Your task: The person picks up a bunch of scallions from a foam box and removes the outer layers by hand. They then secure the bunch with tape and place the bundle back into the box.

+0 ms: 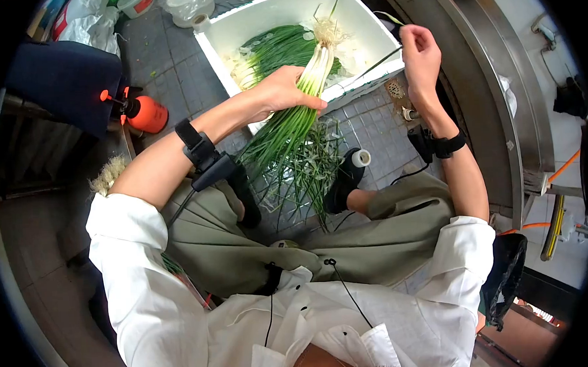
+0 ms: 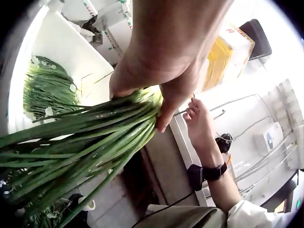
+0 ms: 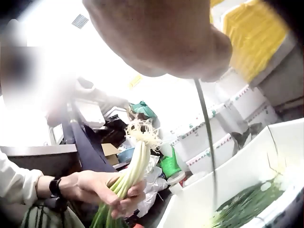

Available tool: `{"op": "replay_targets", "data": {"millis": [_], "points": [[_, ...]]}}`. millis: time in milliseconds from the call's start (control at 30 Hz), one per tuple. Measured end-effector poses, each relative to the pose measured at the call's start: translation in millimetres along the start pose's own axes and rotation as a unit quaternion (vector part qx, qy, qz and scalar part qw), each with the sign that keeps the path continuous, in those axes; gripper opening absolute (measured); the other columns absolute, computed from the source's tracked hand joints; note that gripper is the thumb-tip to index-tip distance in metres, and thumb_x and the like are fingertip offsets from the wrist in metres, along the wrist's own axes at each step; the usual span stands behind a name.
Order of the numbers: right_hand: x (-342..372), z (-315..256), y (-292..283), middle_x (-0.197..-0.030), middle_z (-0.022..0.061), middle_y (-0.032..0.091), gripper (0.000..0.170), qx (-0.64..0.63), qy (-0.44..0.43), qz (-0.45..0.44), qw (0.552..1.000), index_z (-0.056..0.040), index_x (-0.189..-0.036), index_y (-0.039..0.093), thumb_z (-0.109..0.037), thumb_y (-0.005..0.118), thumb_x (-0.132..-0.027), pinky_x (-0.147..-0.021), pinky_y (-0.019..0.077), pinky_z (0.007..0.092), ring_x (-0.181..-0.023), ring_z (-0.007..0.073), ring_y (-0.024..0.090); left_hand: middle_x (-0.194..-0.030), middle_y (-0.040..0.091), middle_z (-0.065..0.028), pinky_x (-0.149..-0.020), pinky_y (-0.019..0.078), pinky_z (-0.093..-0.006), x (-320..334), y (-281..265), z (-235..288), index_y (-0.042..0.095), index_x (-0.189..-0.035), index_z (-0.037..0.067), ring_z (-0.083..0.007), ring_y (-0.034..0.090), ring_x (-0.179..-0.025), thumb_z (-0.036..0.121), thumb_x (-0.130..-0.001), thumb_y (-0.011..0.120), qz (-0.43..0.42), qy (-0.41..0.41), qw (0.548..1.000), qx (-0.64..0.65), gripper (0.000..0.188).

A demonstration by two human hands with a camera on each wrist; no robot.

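Note:
The left hand (image 1: 280, 91) grips a bunch of green onions (image 1: 310, 81) round its pale stems, over the near edge of a white foam box (image 1: 234, 22). The roots point away from the body and the green leaves hang back toward the lap. To the right of the box, the raised right hand (image 1: 422, 58) pinches a single thin green leaf (image 1: 384, 59); in the right wrist view this leaf (image 3: 207, 123) dangles below the fingers. More green onions (image 1: 278, 46) lie inside the box with their pale ends to the left, among whitish lumps.
Loose green scraps (image 1: 313, 173) lie on the tiled floor between the feet. An orange spray bottle (image 1: 149, 114) stands at the left. A small white roll (image 1: 361, 157) is near the right shoe. Clear plastic tubs (image 1: 190, 5) sit behind the box, and a metal counter edge (image 1: 493, 76) runs along the right.

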State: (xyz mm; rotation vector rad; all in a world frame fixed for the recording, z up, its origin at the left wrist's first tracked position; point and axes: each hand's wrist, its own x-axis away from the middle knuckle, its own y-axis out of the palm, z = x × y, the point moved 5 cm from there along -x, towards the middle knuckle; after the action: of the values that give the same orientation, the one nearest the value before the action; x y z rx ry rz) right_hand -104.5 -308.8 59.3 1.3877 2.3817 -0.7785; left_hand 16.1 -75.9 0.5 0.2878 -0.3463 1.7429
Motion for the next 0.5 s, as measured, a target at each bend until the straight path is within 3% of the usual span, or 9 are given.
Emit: {"op": "replay_targets", "data": {"millis": [67, 100, 233, 333, 367, 400, 433, 467, 500], "points": [[0.9, 21.9, -12.0, -0.083, -0.0003, 0.063, 0.025, -0.049, 0.140, 0.015, 0.989, 0.0008, -0.103, 0.066, -0.022, 0.063, -0.094, -0.062, 0.0422, 0.0225, -0.068, 0.0066, 0.052, -0.096, 0.067, -0.0074, -0.078, 0.0529, -0.0295, -2.5, -3.7, -2.2, 0.058, -0.108, 0.002, -0.0136, 0.067, -0.084, 0.015, -0.081, 0.080, -0.006, -0.008, 1.000, -0.001, 0.036], [3.3, 29.6, -11.1, -0.080, -0.0027, 0.058, 0.020, -0.061, 0.163, -0.018, 0.985, -0.0015, -0.101, 0.066, -0.020, 0.060, -0.096, -0.058, 0.0395, 0.0216, -0.064, 0.0045, 0.047, -0.098, 0.067, -0.0075, -0.083, 0.0518, -0.0293, -4.8, -5.8, -5.9, 0.059, -0.109, 0.004, -0.0135, 0.066, -0.088, 0.018, -0.083, 0.079, -0.020, -0.006, 1.000, 0.014, 0.036], [56.6, 31.7, 18.2, -0.081, 0.0003, 0.062, 0.017, 0.025, 0.222, -0.319, 0.921, -0.0039, -0.101, 0.064, -0.018, 0.056, -0.096, -0.057, 0.0432, 0.0210, -0.063, 0.0061, 0.054, -0.098, 0.066, -0.0064, -0.091, 0.0481, -0.0299, -1.9, -18.7, 8.6, 0.059, -0.111, 0.005, -0.0130, 0.063, -0.095, 0.027, -0.087, 0.075, 0.013, 0.034, 0.995, 0.088, 0.037], [98.1, 29.9, 46.9, -0.085, 0.0039, 0.068, 0.017, 0.036, 0.246, -0.511, 0.823, -0.0036, -0.102, 0.066, -0.016, 0.058, -0.093, -0.063, 0.0496, 0.0238, -0.071, 0.0083, 0.063, -0.103, 0.065, -0.0043, -0.092, 0.0488, -0.0322, -9.3, -33.1, 9.6, 0.059, -0.119, 0.004, -0.0136, 0.063, -0.096, 0.031, -0.093, 0.068, -0.005, 0.063, 0.976, 0.210, 0.038], [107.6, 25.0, 53.3, -0.090, 0.0088, 0.071, 0.021, 0.094, 0.200, -0.568, 0.793, -0.0010, -0.106, 0.065, -0.017, 0.062, -0.092, -0.063, 0.0516, 0.0262, -0.073, 0.0115, 0.066, -0.108, 0.065, -0.0062, -0.095, 0.0480, -0.0327, -5.0, -35.1, 14.8, 0.058, -0.124, 0.003, -0.0145, 0.062, -0.101, 0.032, -0.097, 0.061, -0.015, 0.086, 0.973, 0.214, 0.040], [112.8, 23.2, 53.7, -0.090, 0.0088, 0.071, 0.021, 0.092, 0.200, -0.567, 0.794, -0.0010, -0.106, 0.065, -0.017, 0.062, -0.092, -0.063, 0.0516, 0.0262, -0.073, 0.0115, 0.066, -0.108, 0.065, -0.0062, -0.095, 0.0480, -0.0327, -6.0, -36.5, 13.6, 0.058, -0.124, 0.003, -0.0145, 0.062, -0.101, 0.032, -0.097, 0.061, -0.015, 0.086, 0.973, 0.212, 0.040], [110.2, 13.2, 53.3, -0.088, 0.0075, 0.070, 0.021, 0.189, 0.016, -0.526, 0.829, -0.0023, -0.107, 0.065, -0.018, 0.064, -0.093, -0.061, 0.0510, 0.0273, -0.069, 0.0104, 0.065, -0.110, 0.064, -0.0071, -0.096, 0.0473, -0.0325, -8.1, -36.7, 11.3, 0.058, -0.125, 0.002, -0.0150, 0.061, -0.103, 0.032, -0.099, 0.057, -0.022, 0.087, 0.970, 0.226, 0.040], [109.1, 0.1, 54.5, -0.086, 0.0062, 0.069, 0.021, 0.279, -0.167, -0.461, 0.826, -0.0035, -0.108, 0.065, -0.019, 0.065, -0.093, -0.060, 0.0503, 0.0283, -0.066, 0.0092, 0.064, -0.112, 0.064, -0.0079, -0.098, 0.0466, -0.0324, -9.3, -37.8, 10.4, 0.058, -0.126, 0.001, -0.0154, 0.060, -0.105, 0.032, -0.100, 0.054, -0.030, 0.088, 0.966, 0.241, 0.041], [99.7, -9.1, 54.6, -0.088, 0.0059, 0.070, 0.025, 0.248, -0.134, -0.424, 0.861, -0.0027, -0.110, 0.066, -0.019, 0.069, -0.091, -0.062, 0.0508, 0.0290, -0.065, 0.0089, 0.063, -0.115, 0.064, -0.0080, -0.099, 0.0454, -0.0322, -8.6, -35.3, 9.3, 0.057, -0.129, 0.001, -0.0160, 0.060, -0.106, 0.031, -0.102, 0.050, -0.034, 0.077, 0.968, 0.235, 0.041]]}}
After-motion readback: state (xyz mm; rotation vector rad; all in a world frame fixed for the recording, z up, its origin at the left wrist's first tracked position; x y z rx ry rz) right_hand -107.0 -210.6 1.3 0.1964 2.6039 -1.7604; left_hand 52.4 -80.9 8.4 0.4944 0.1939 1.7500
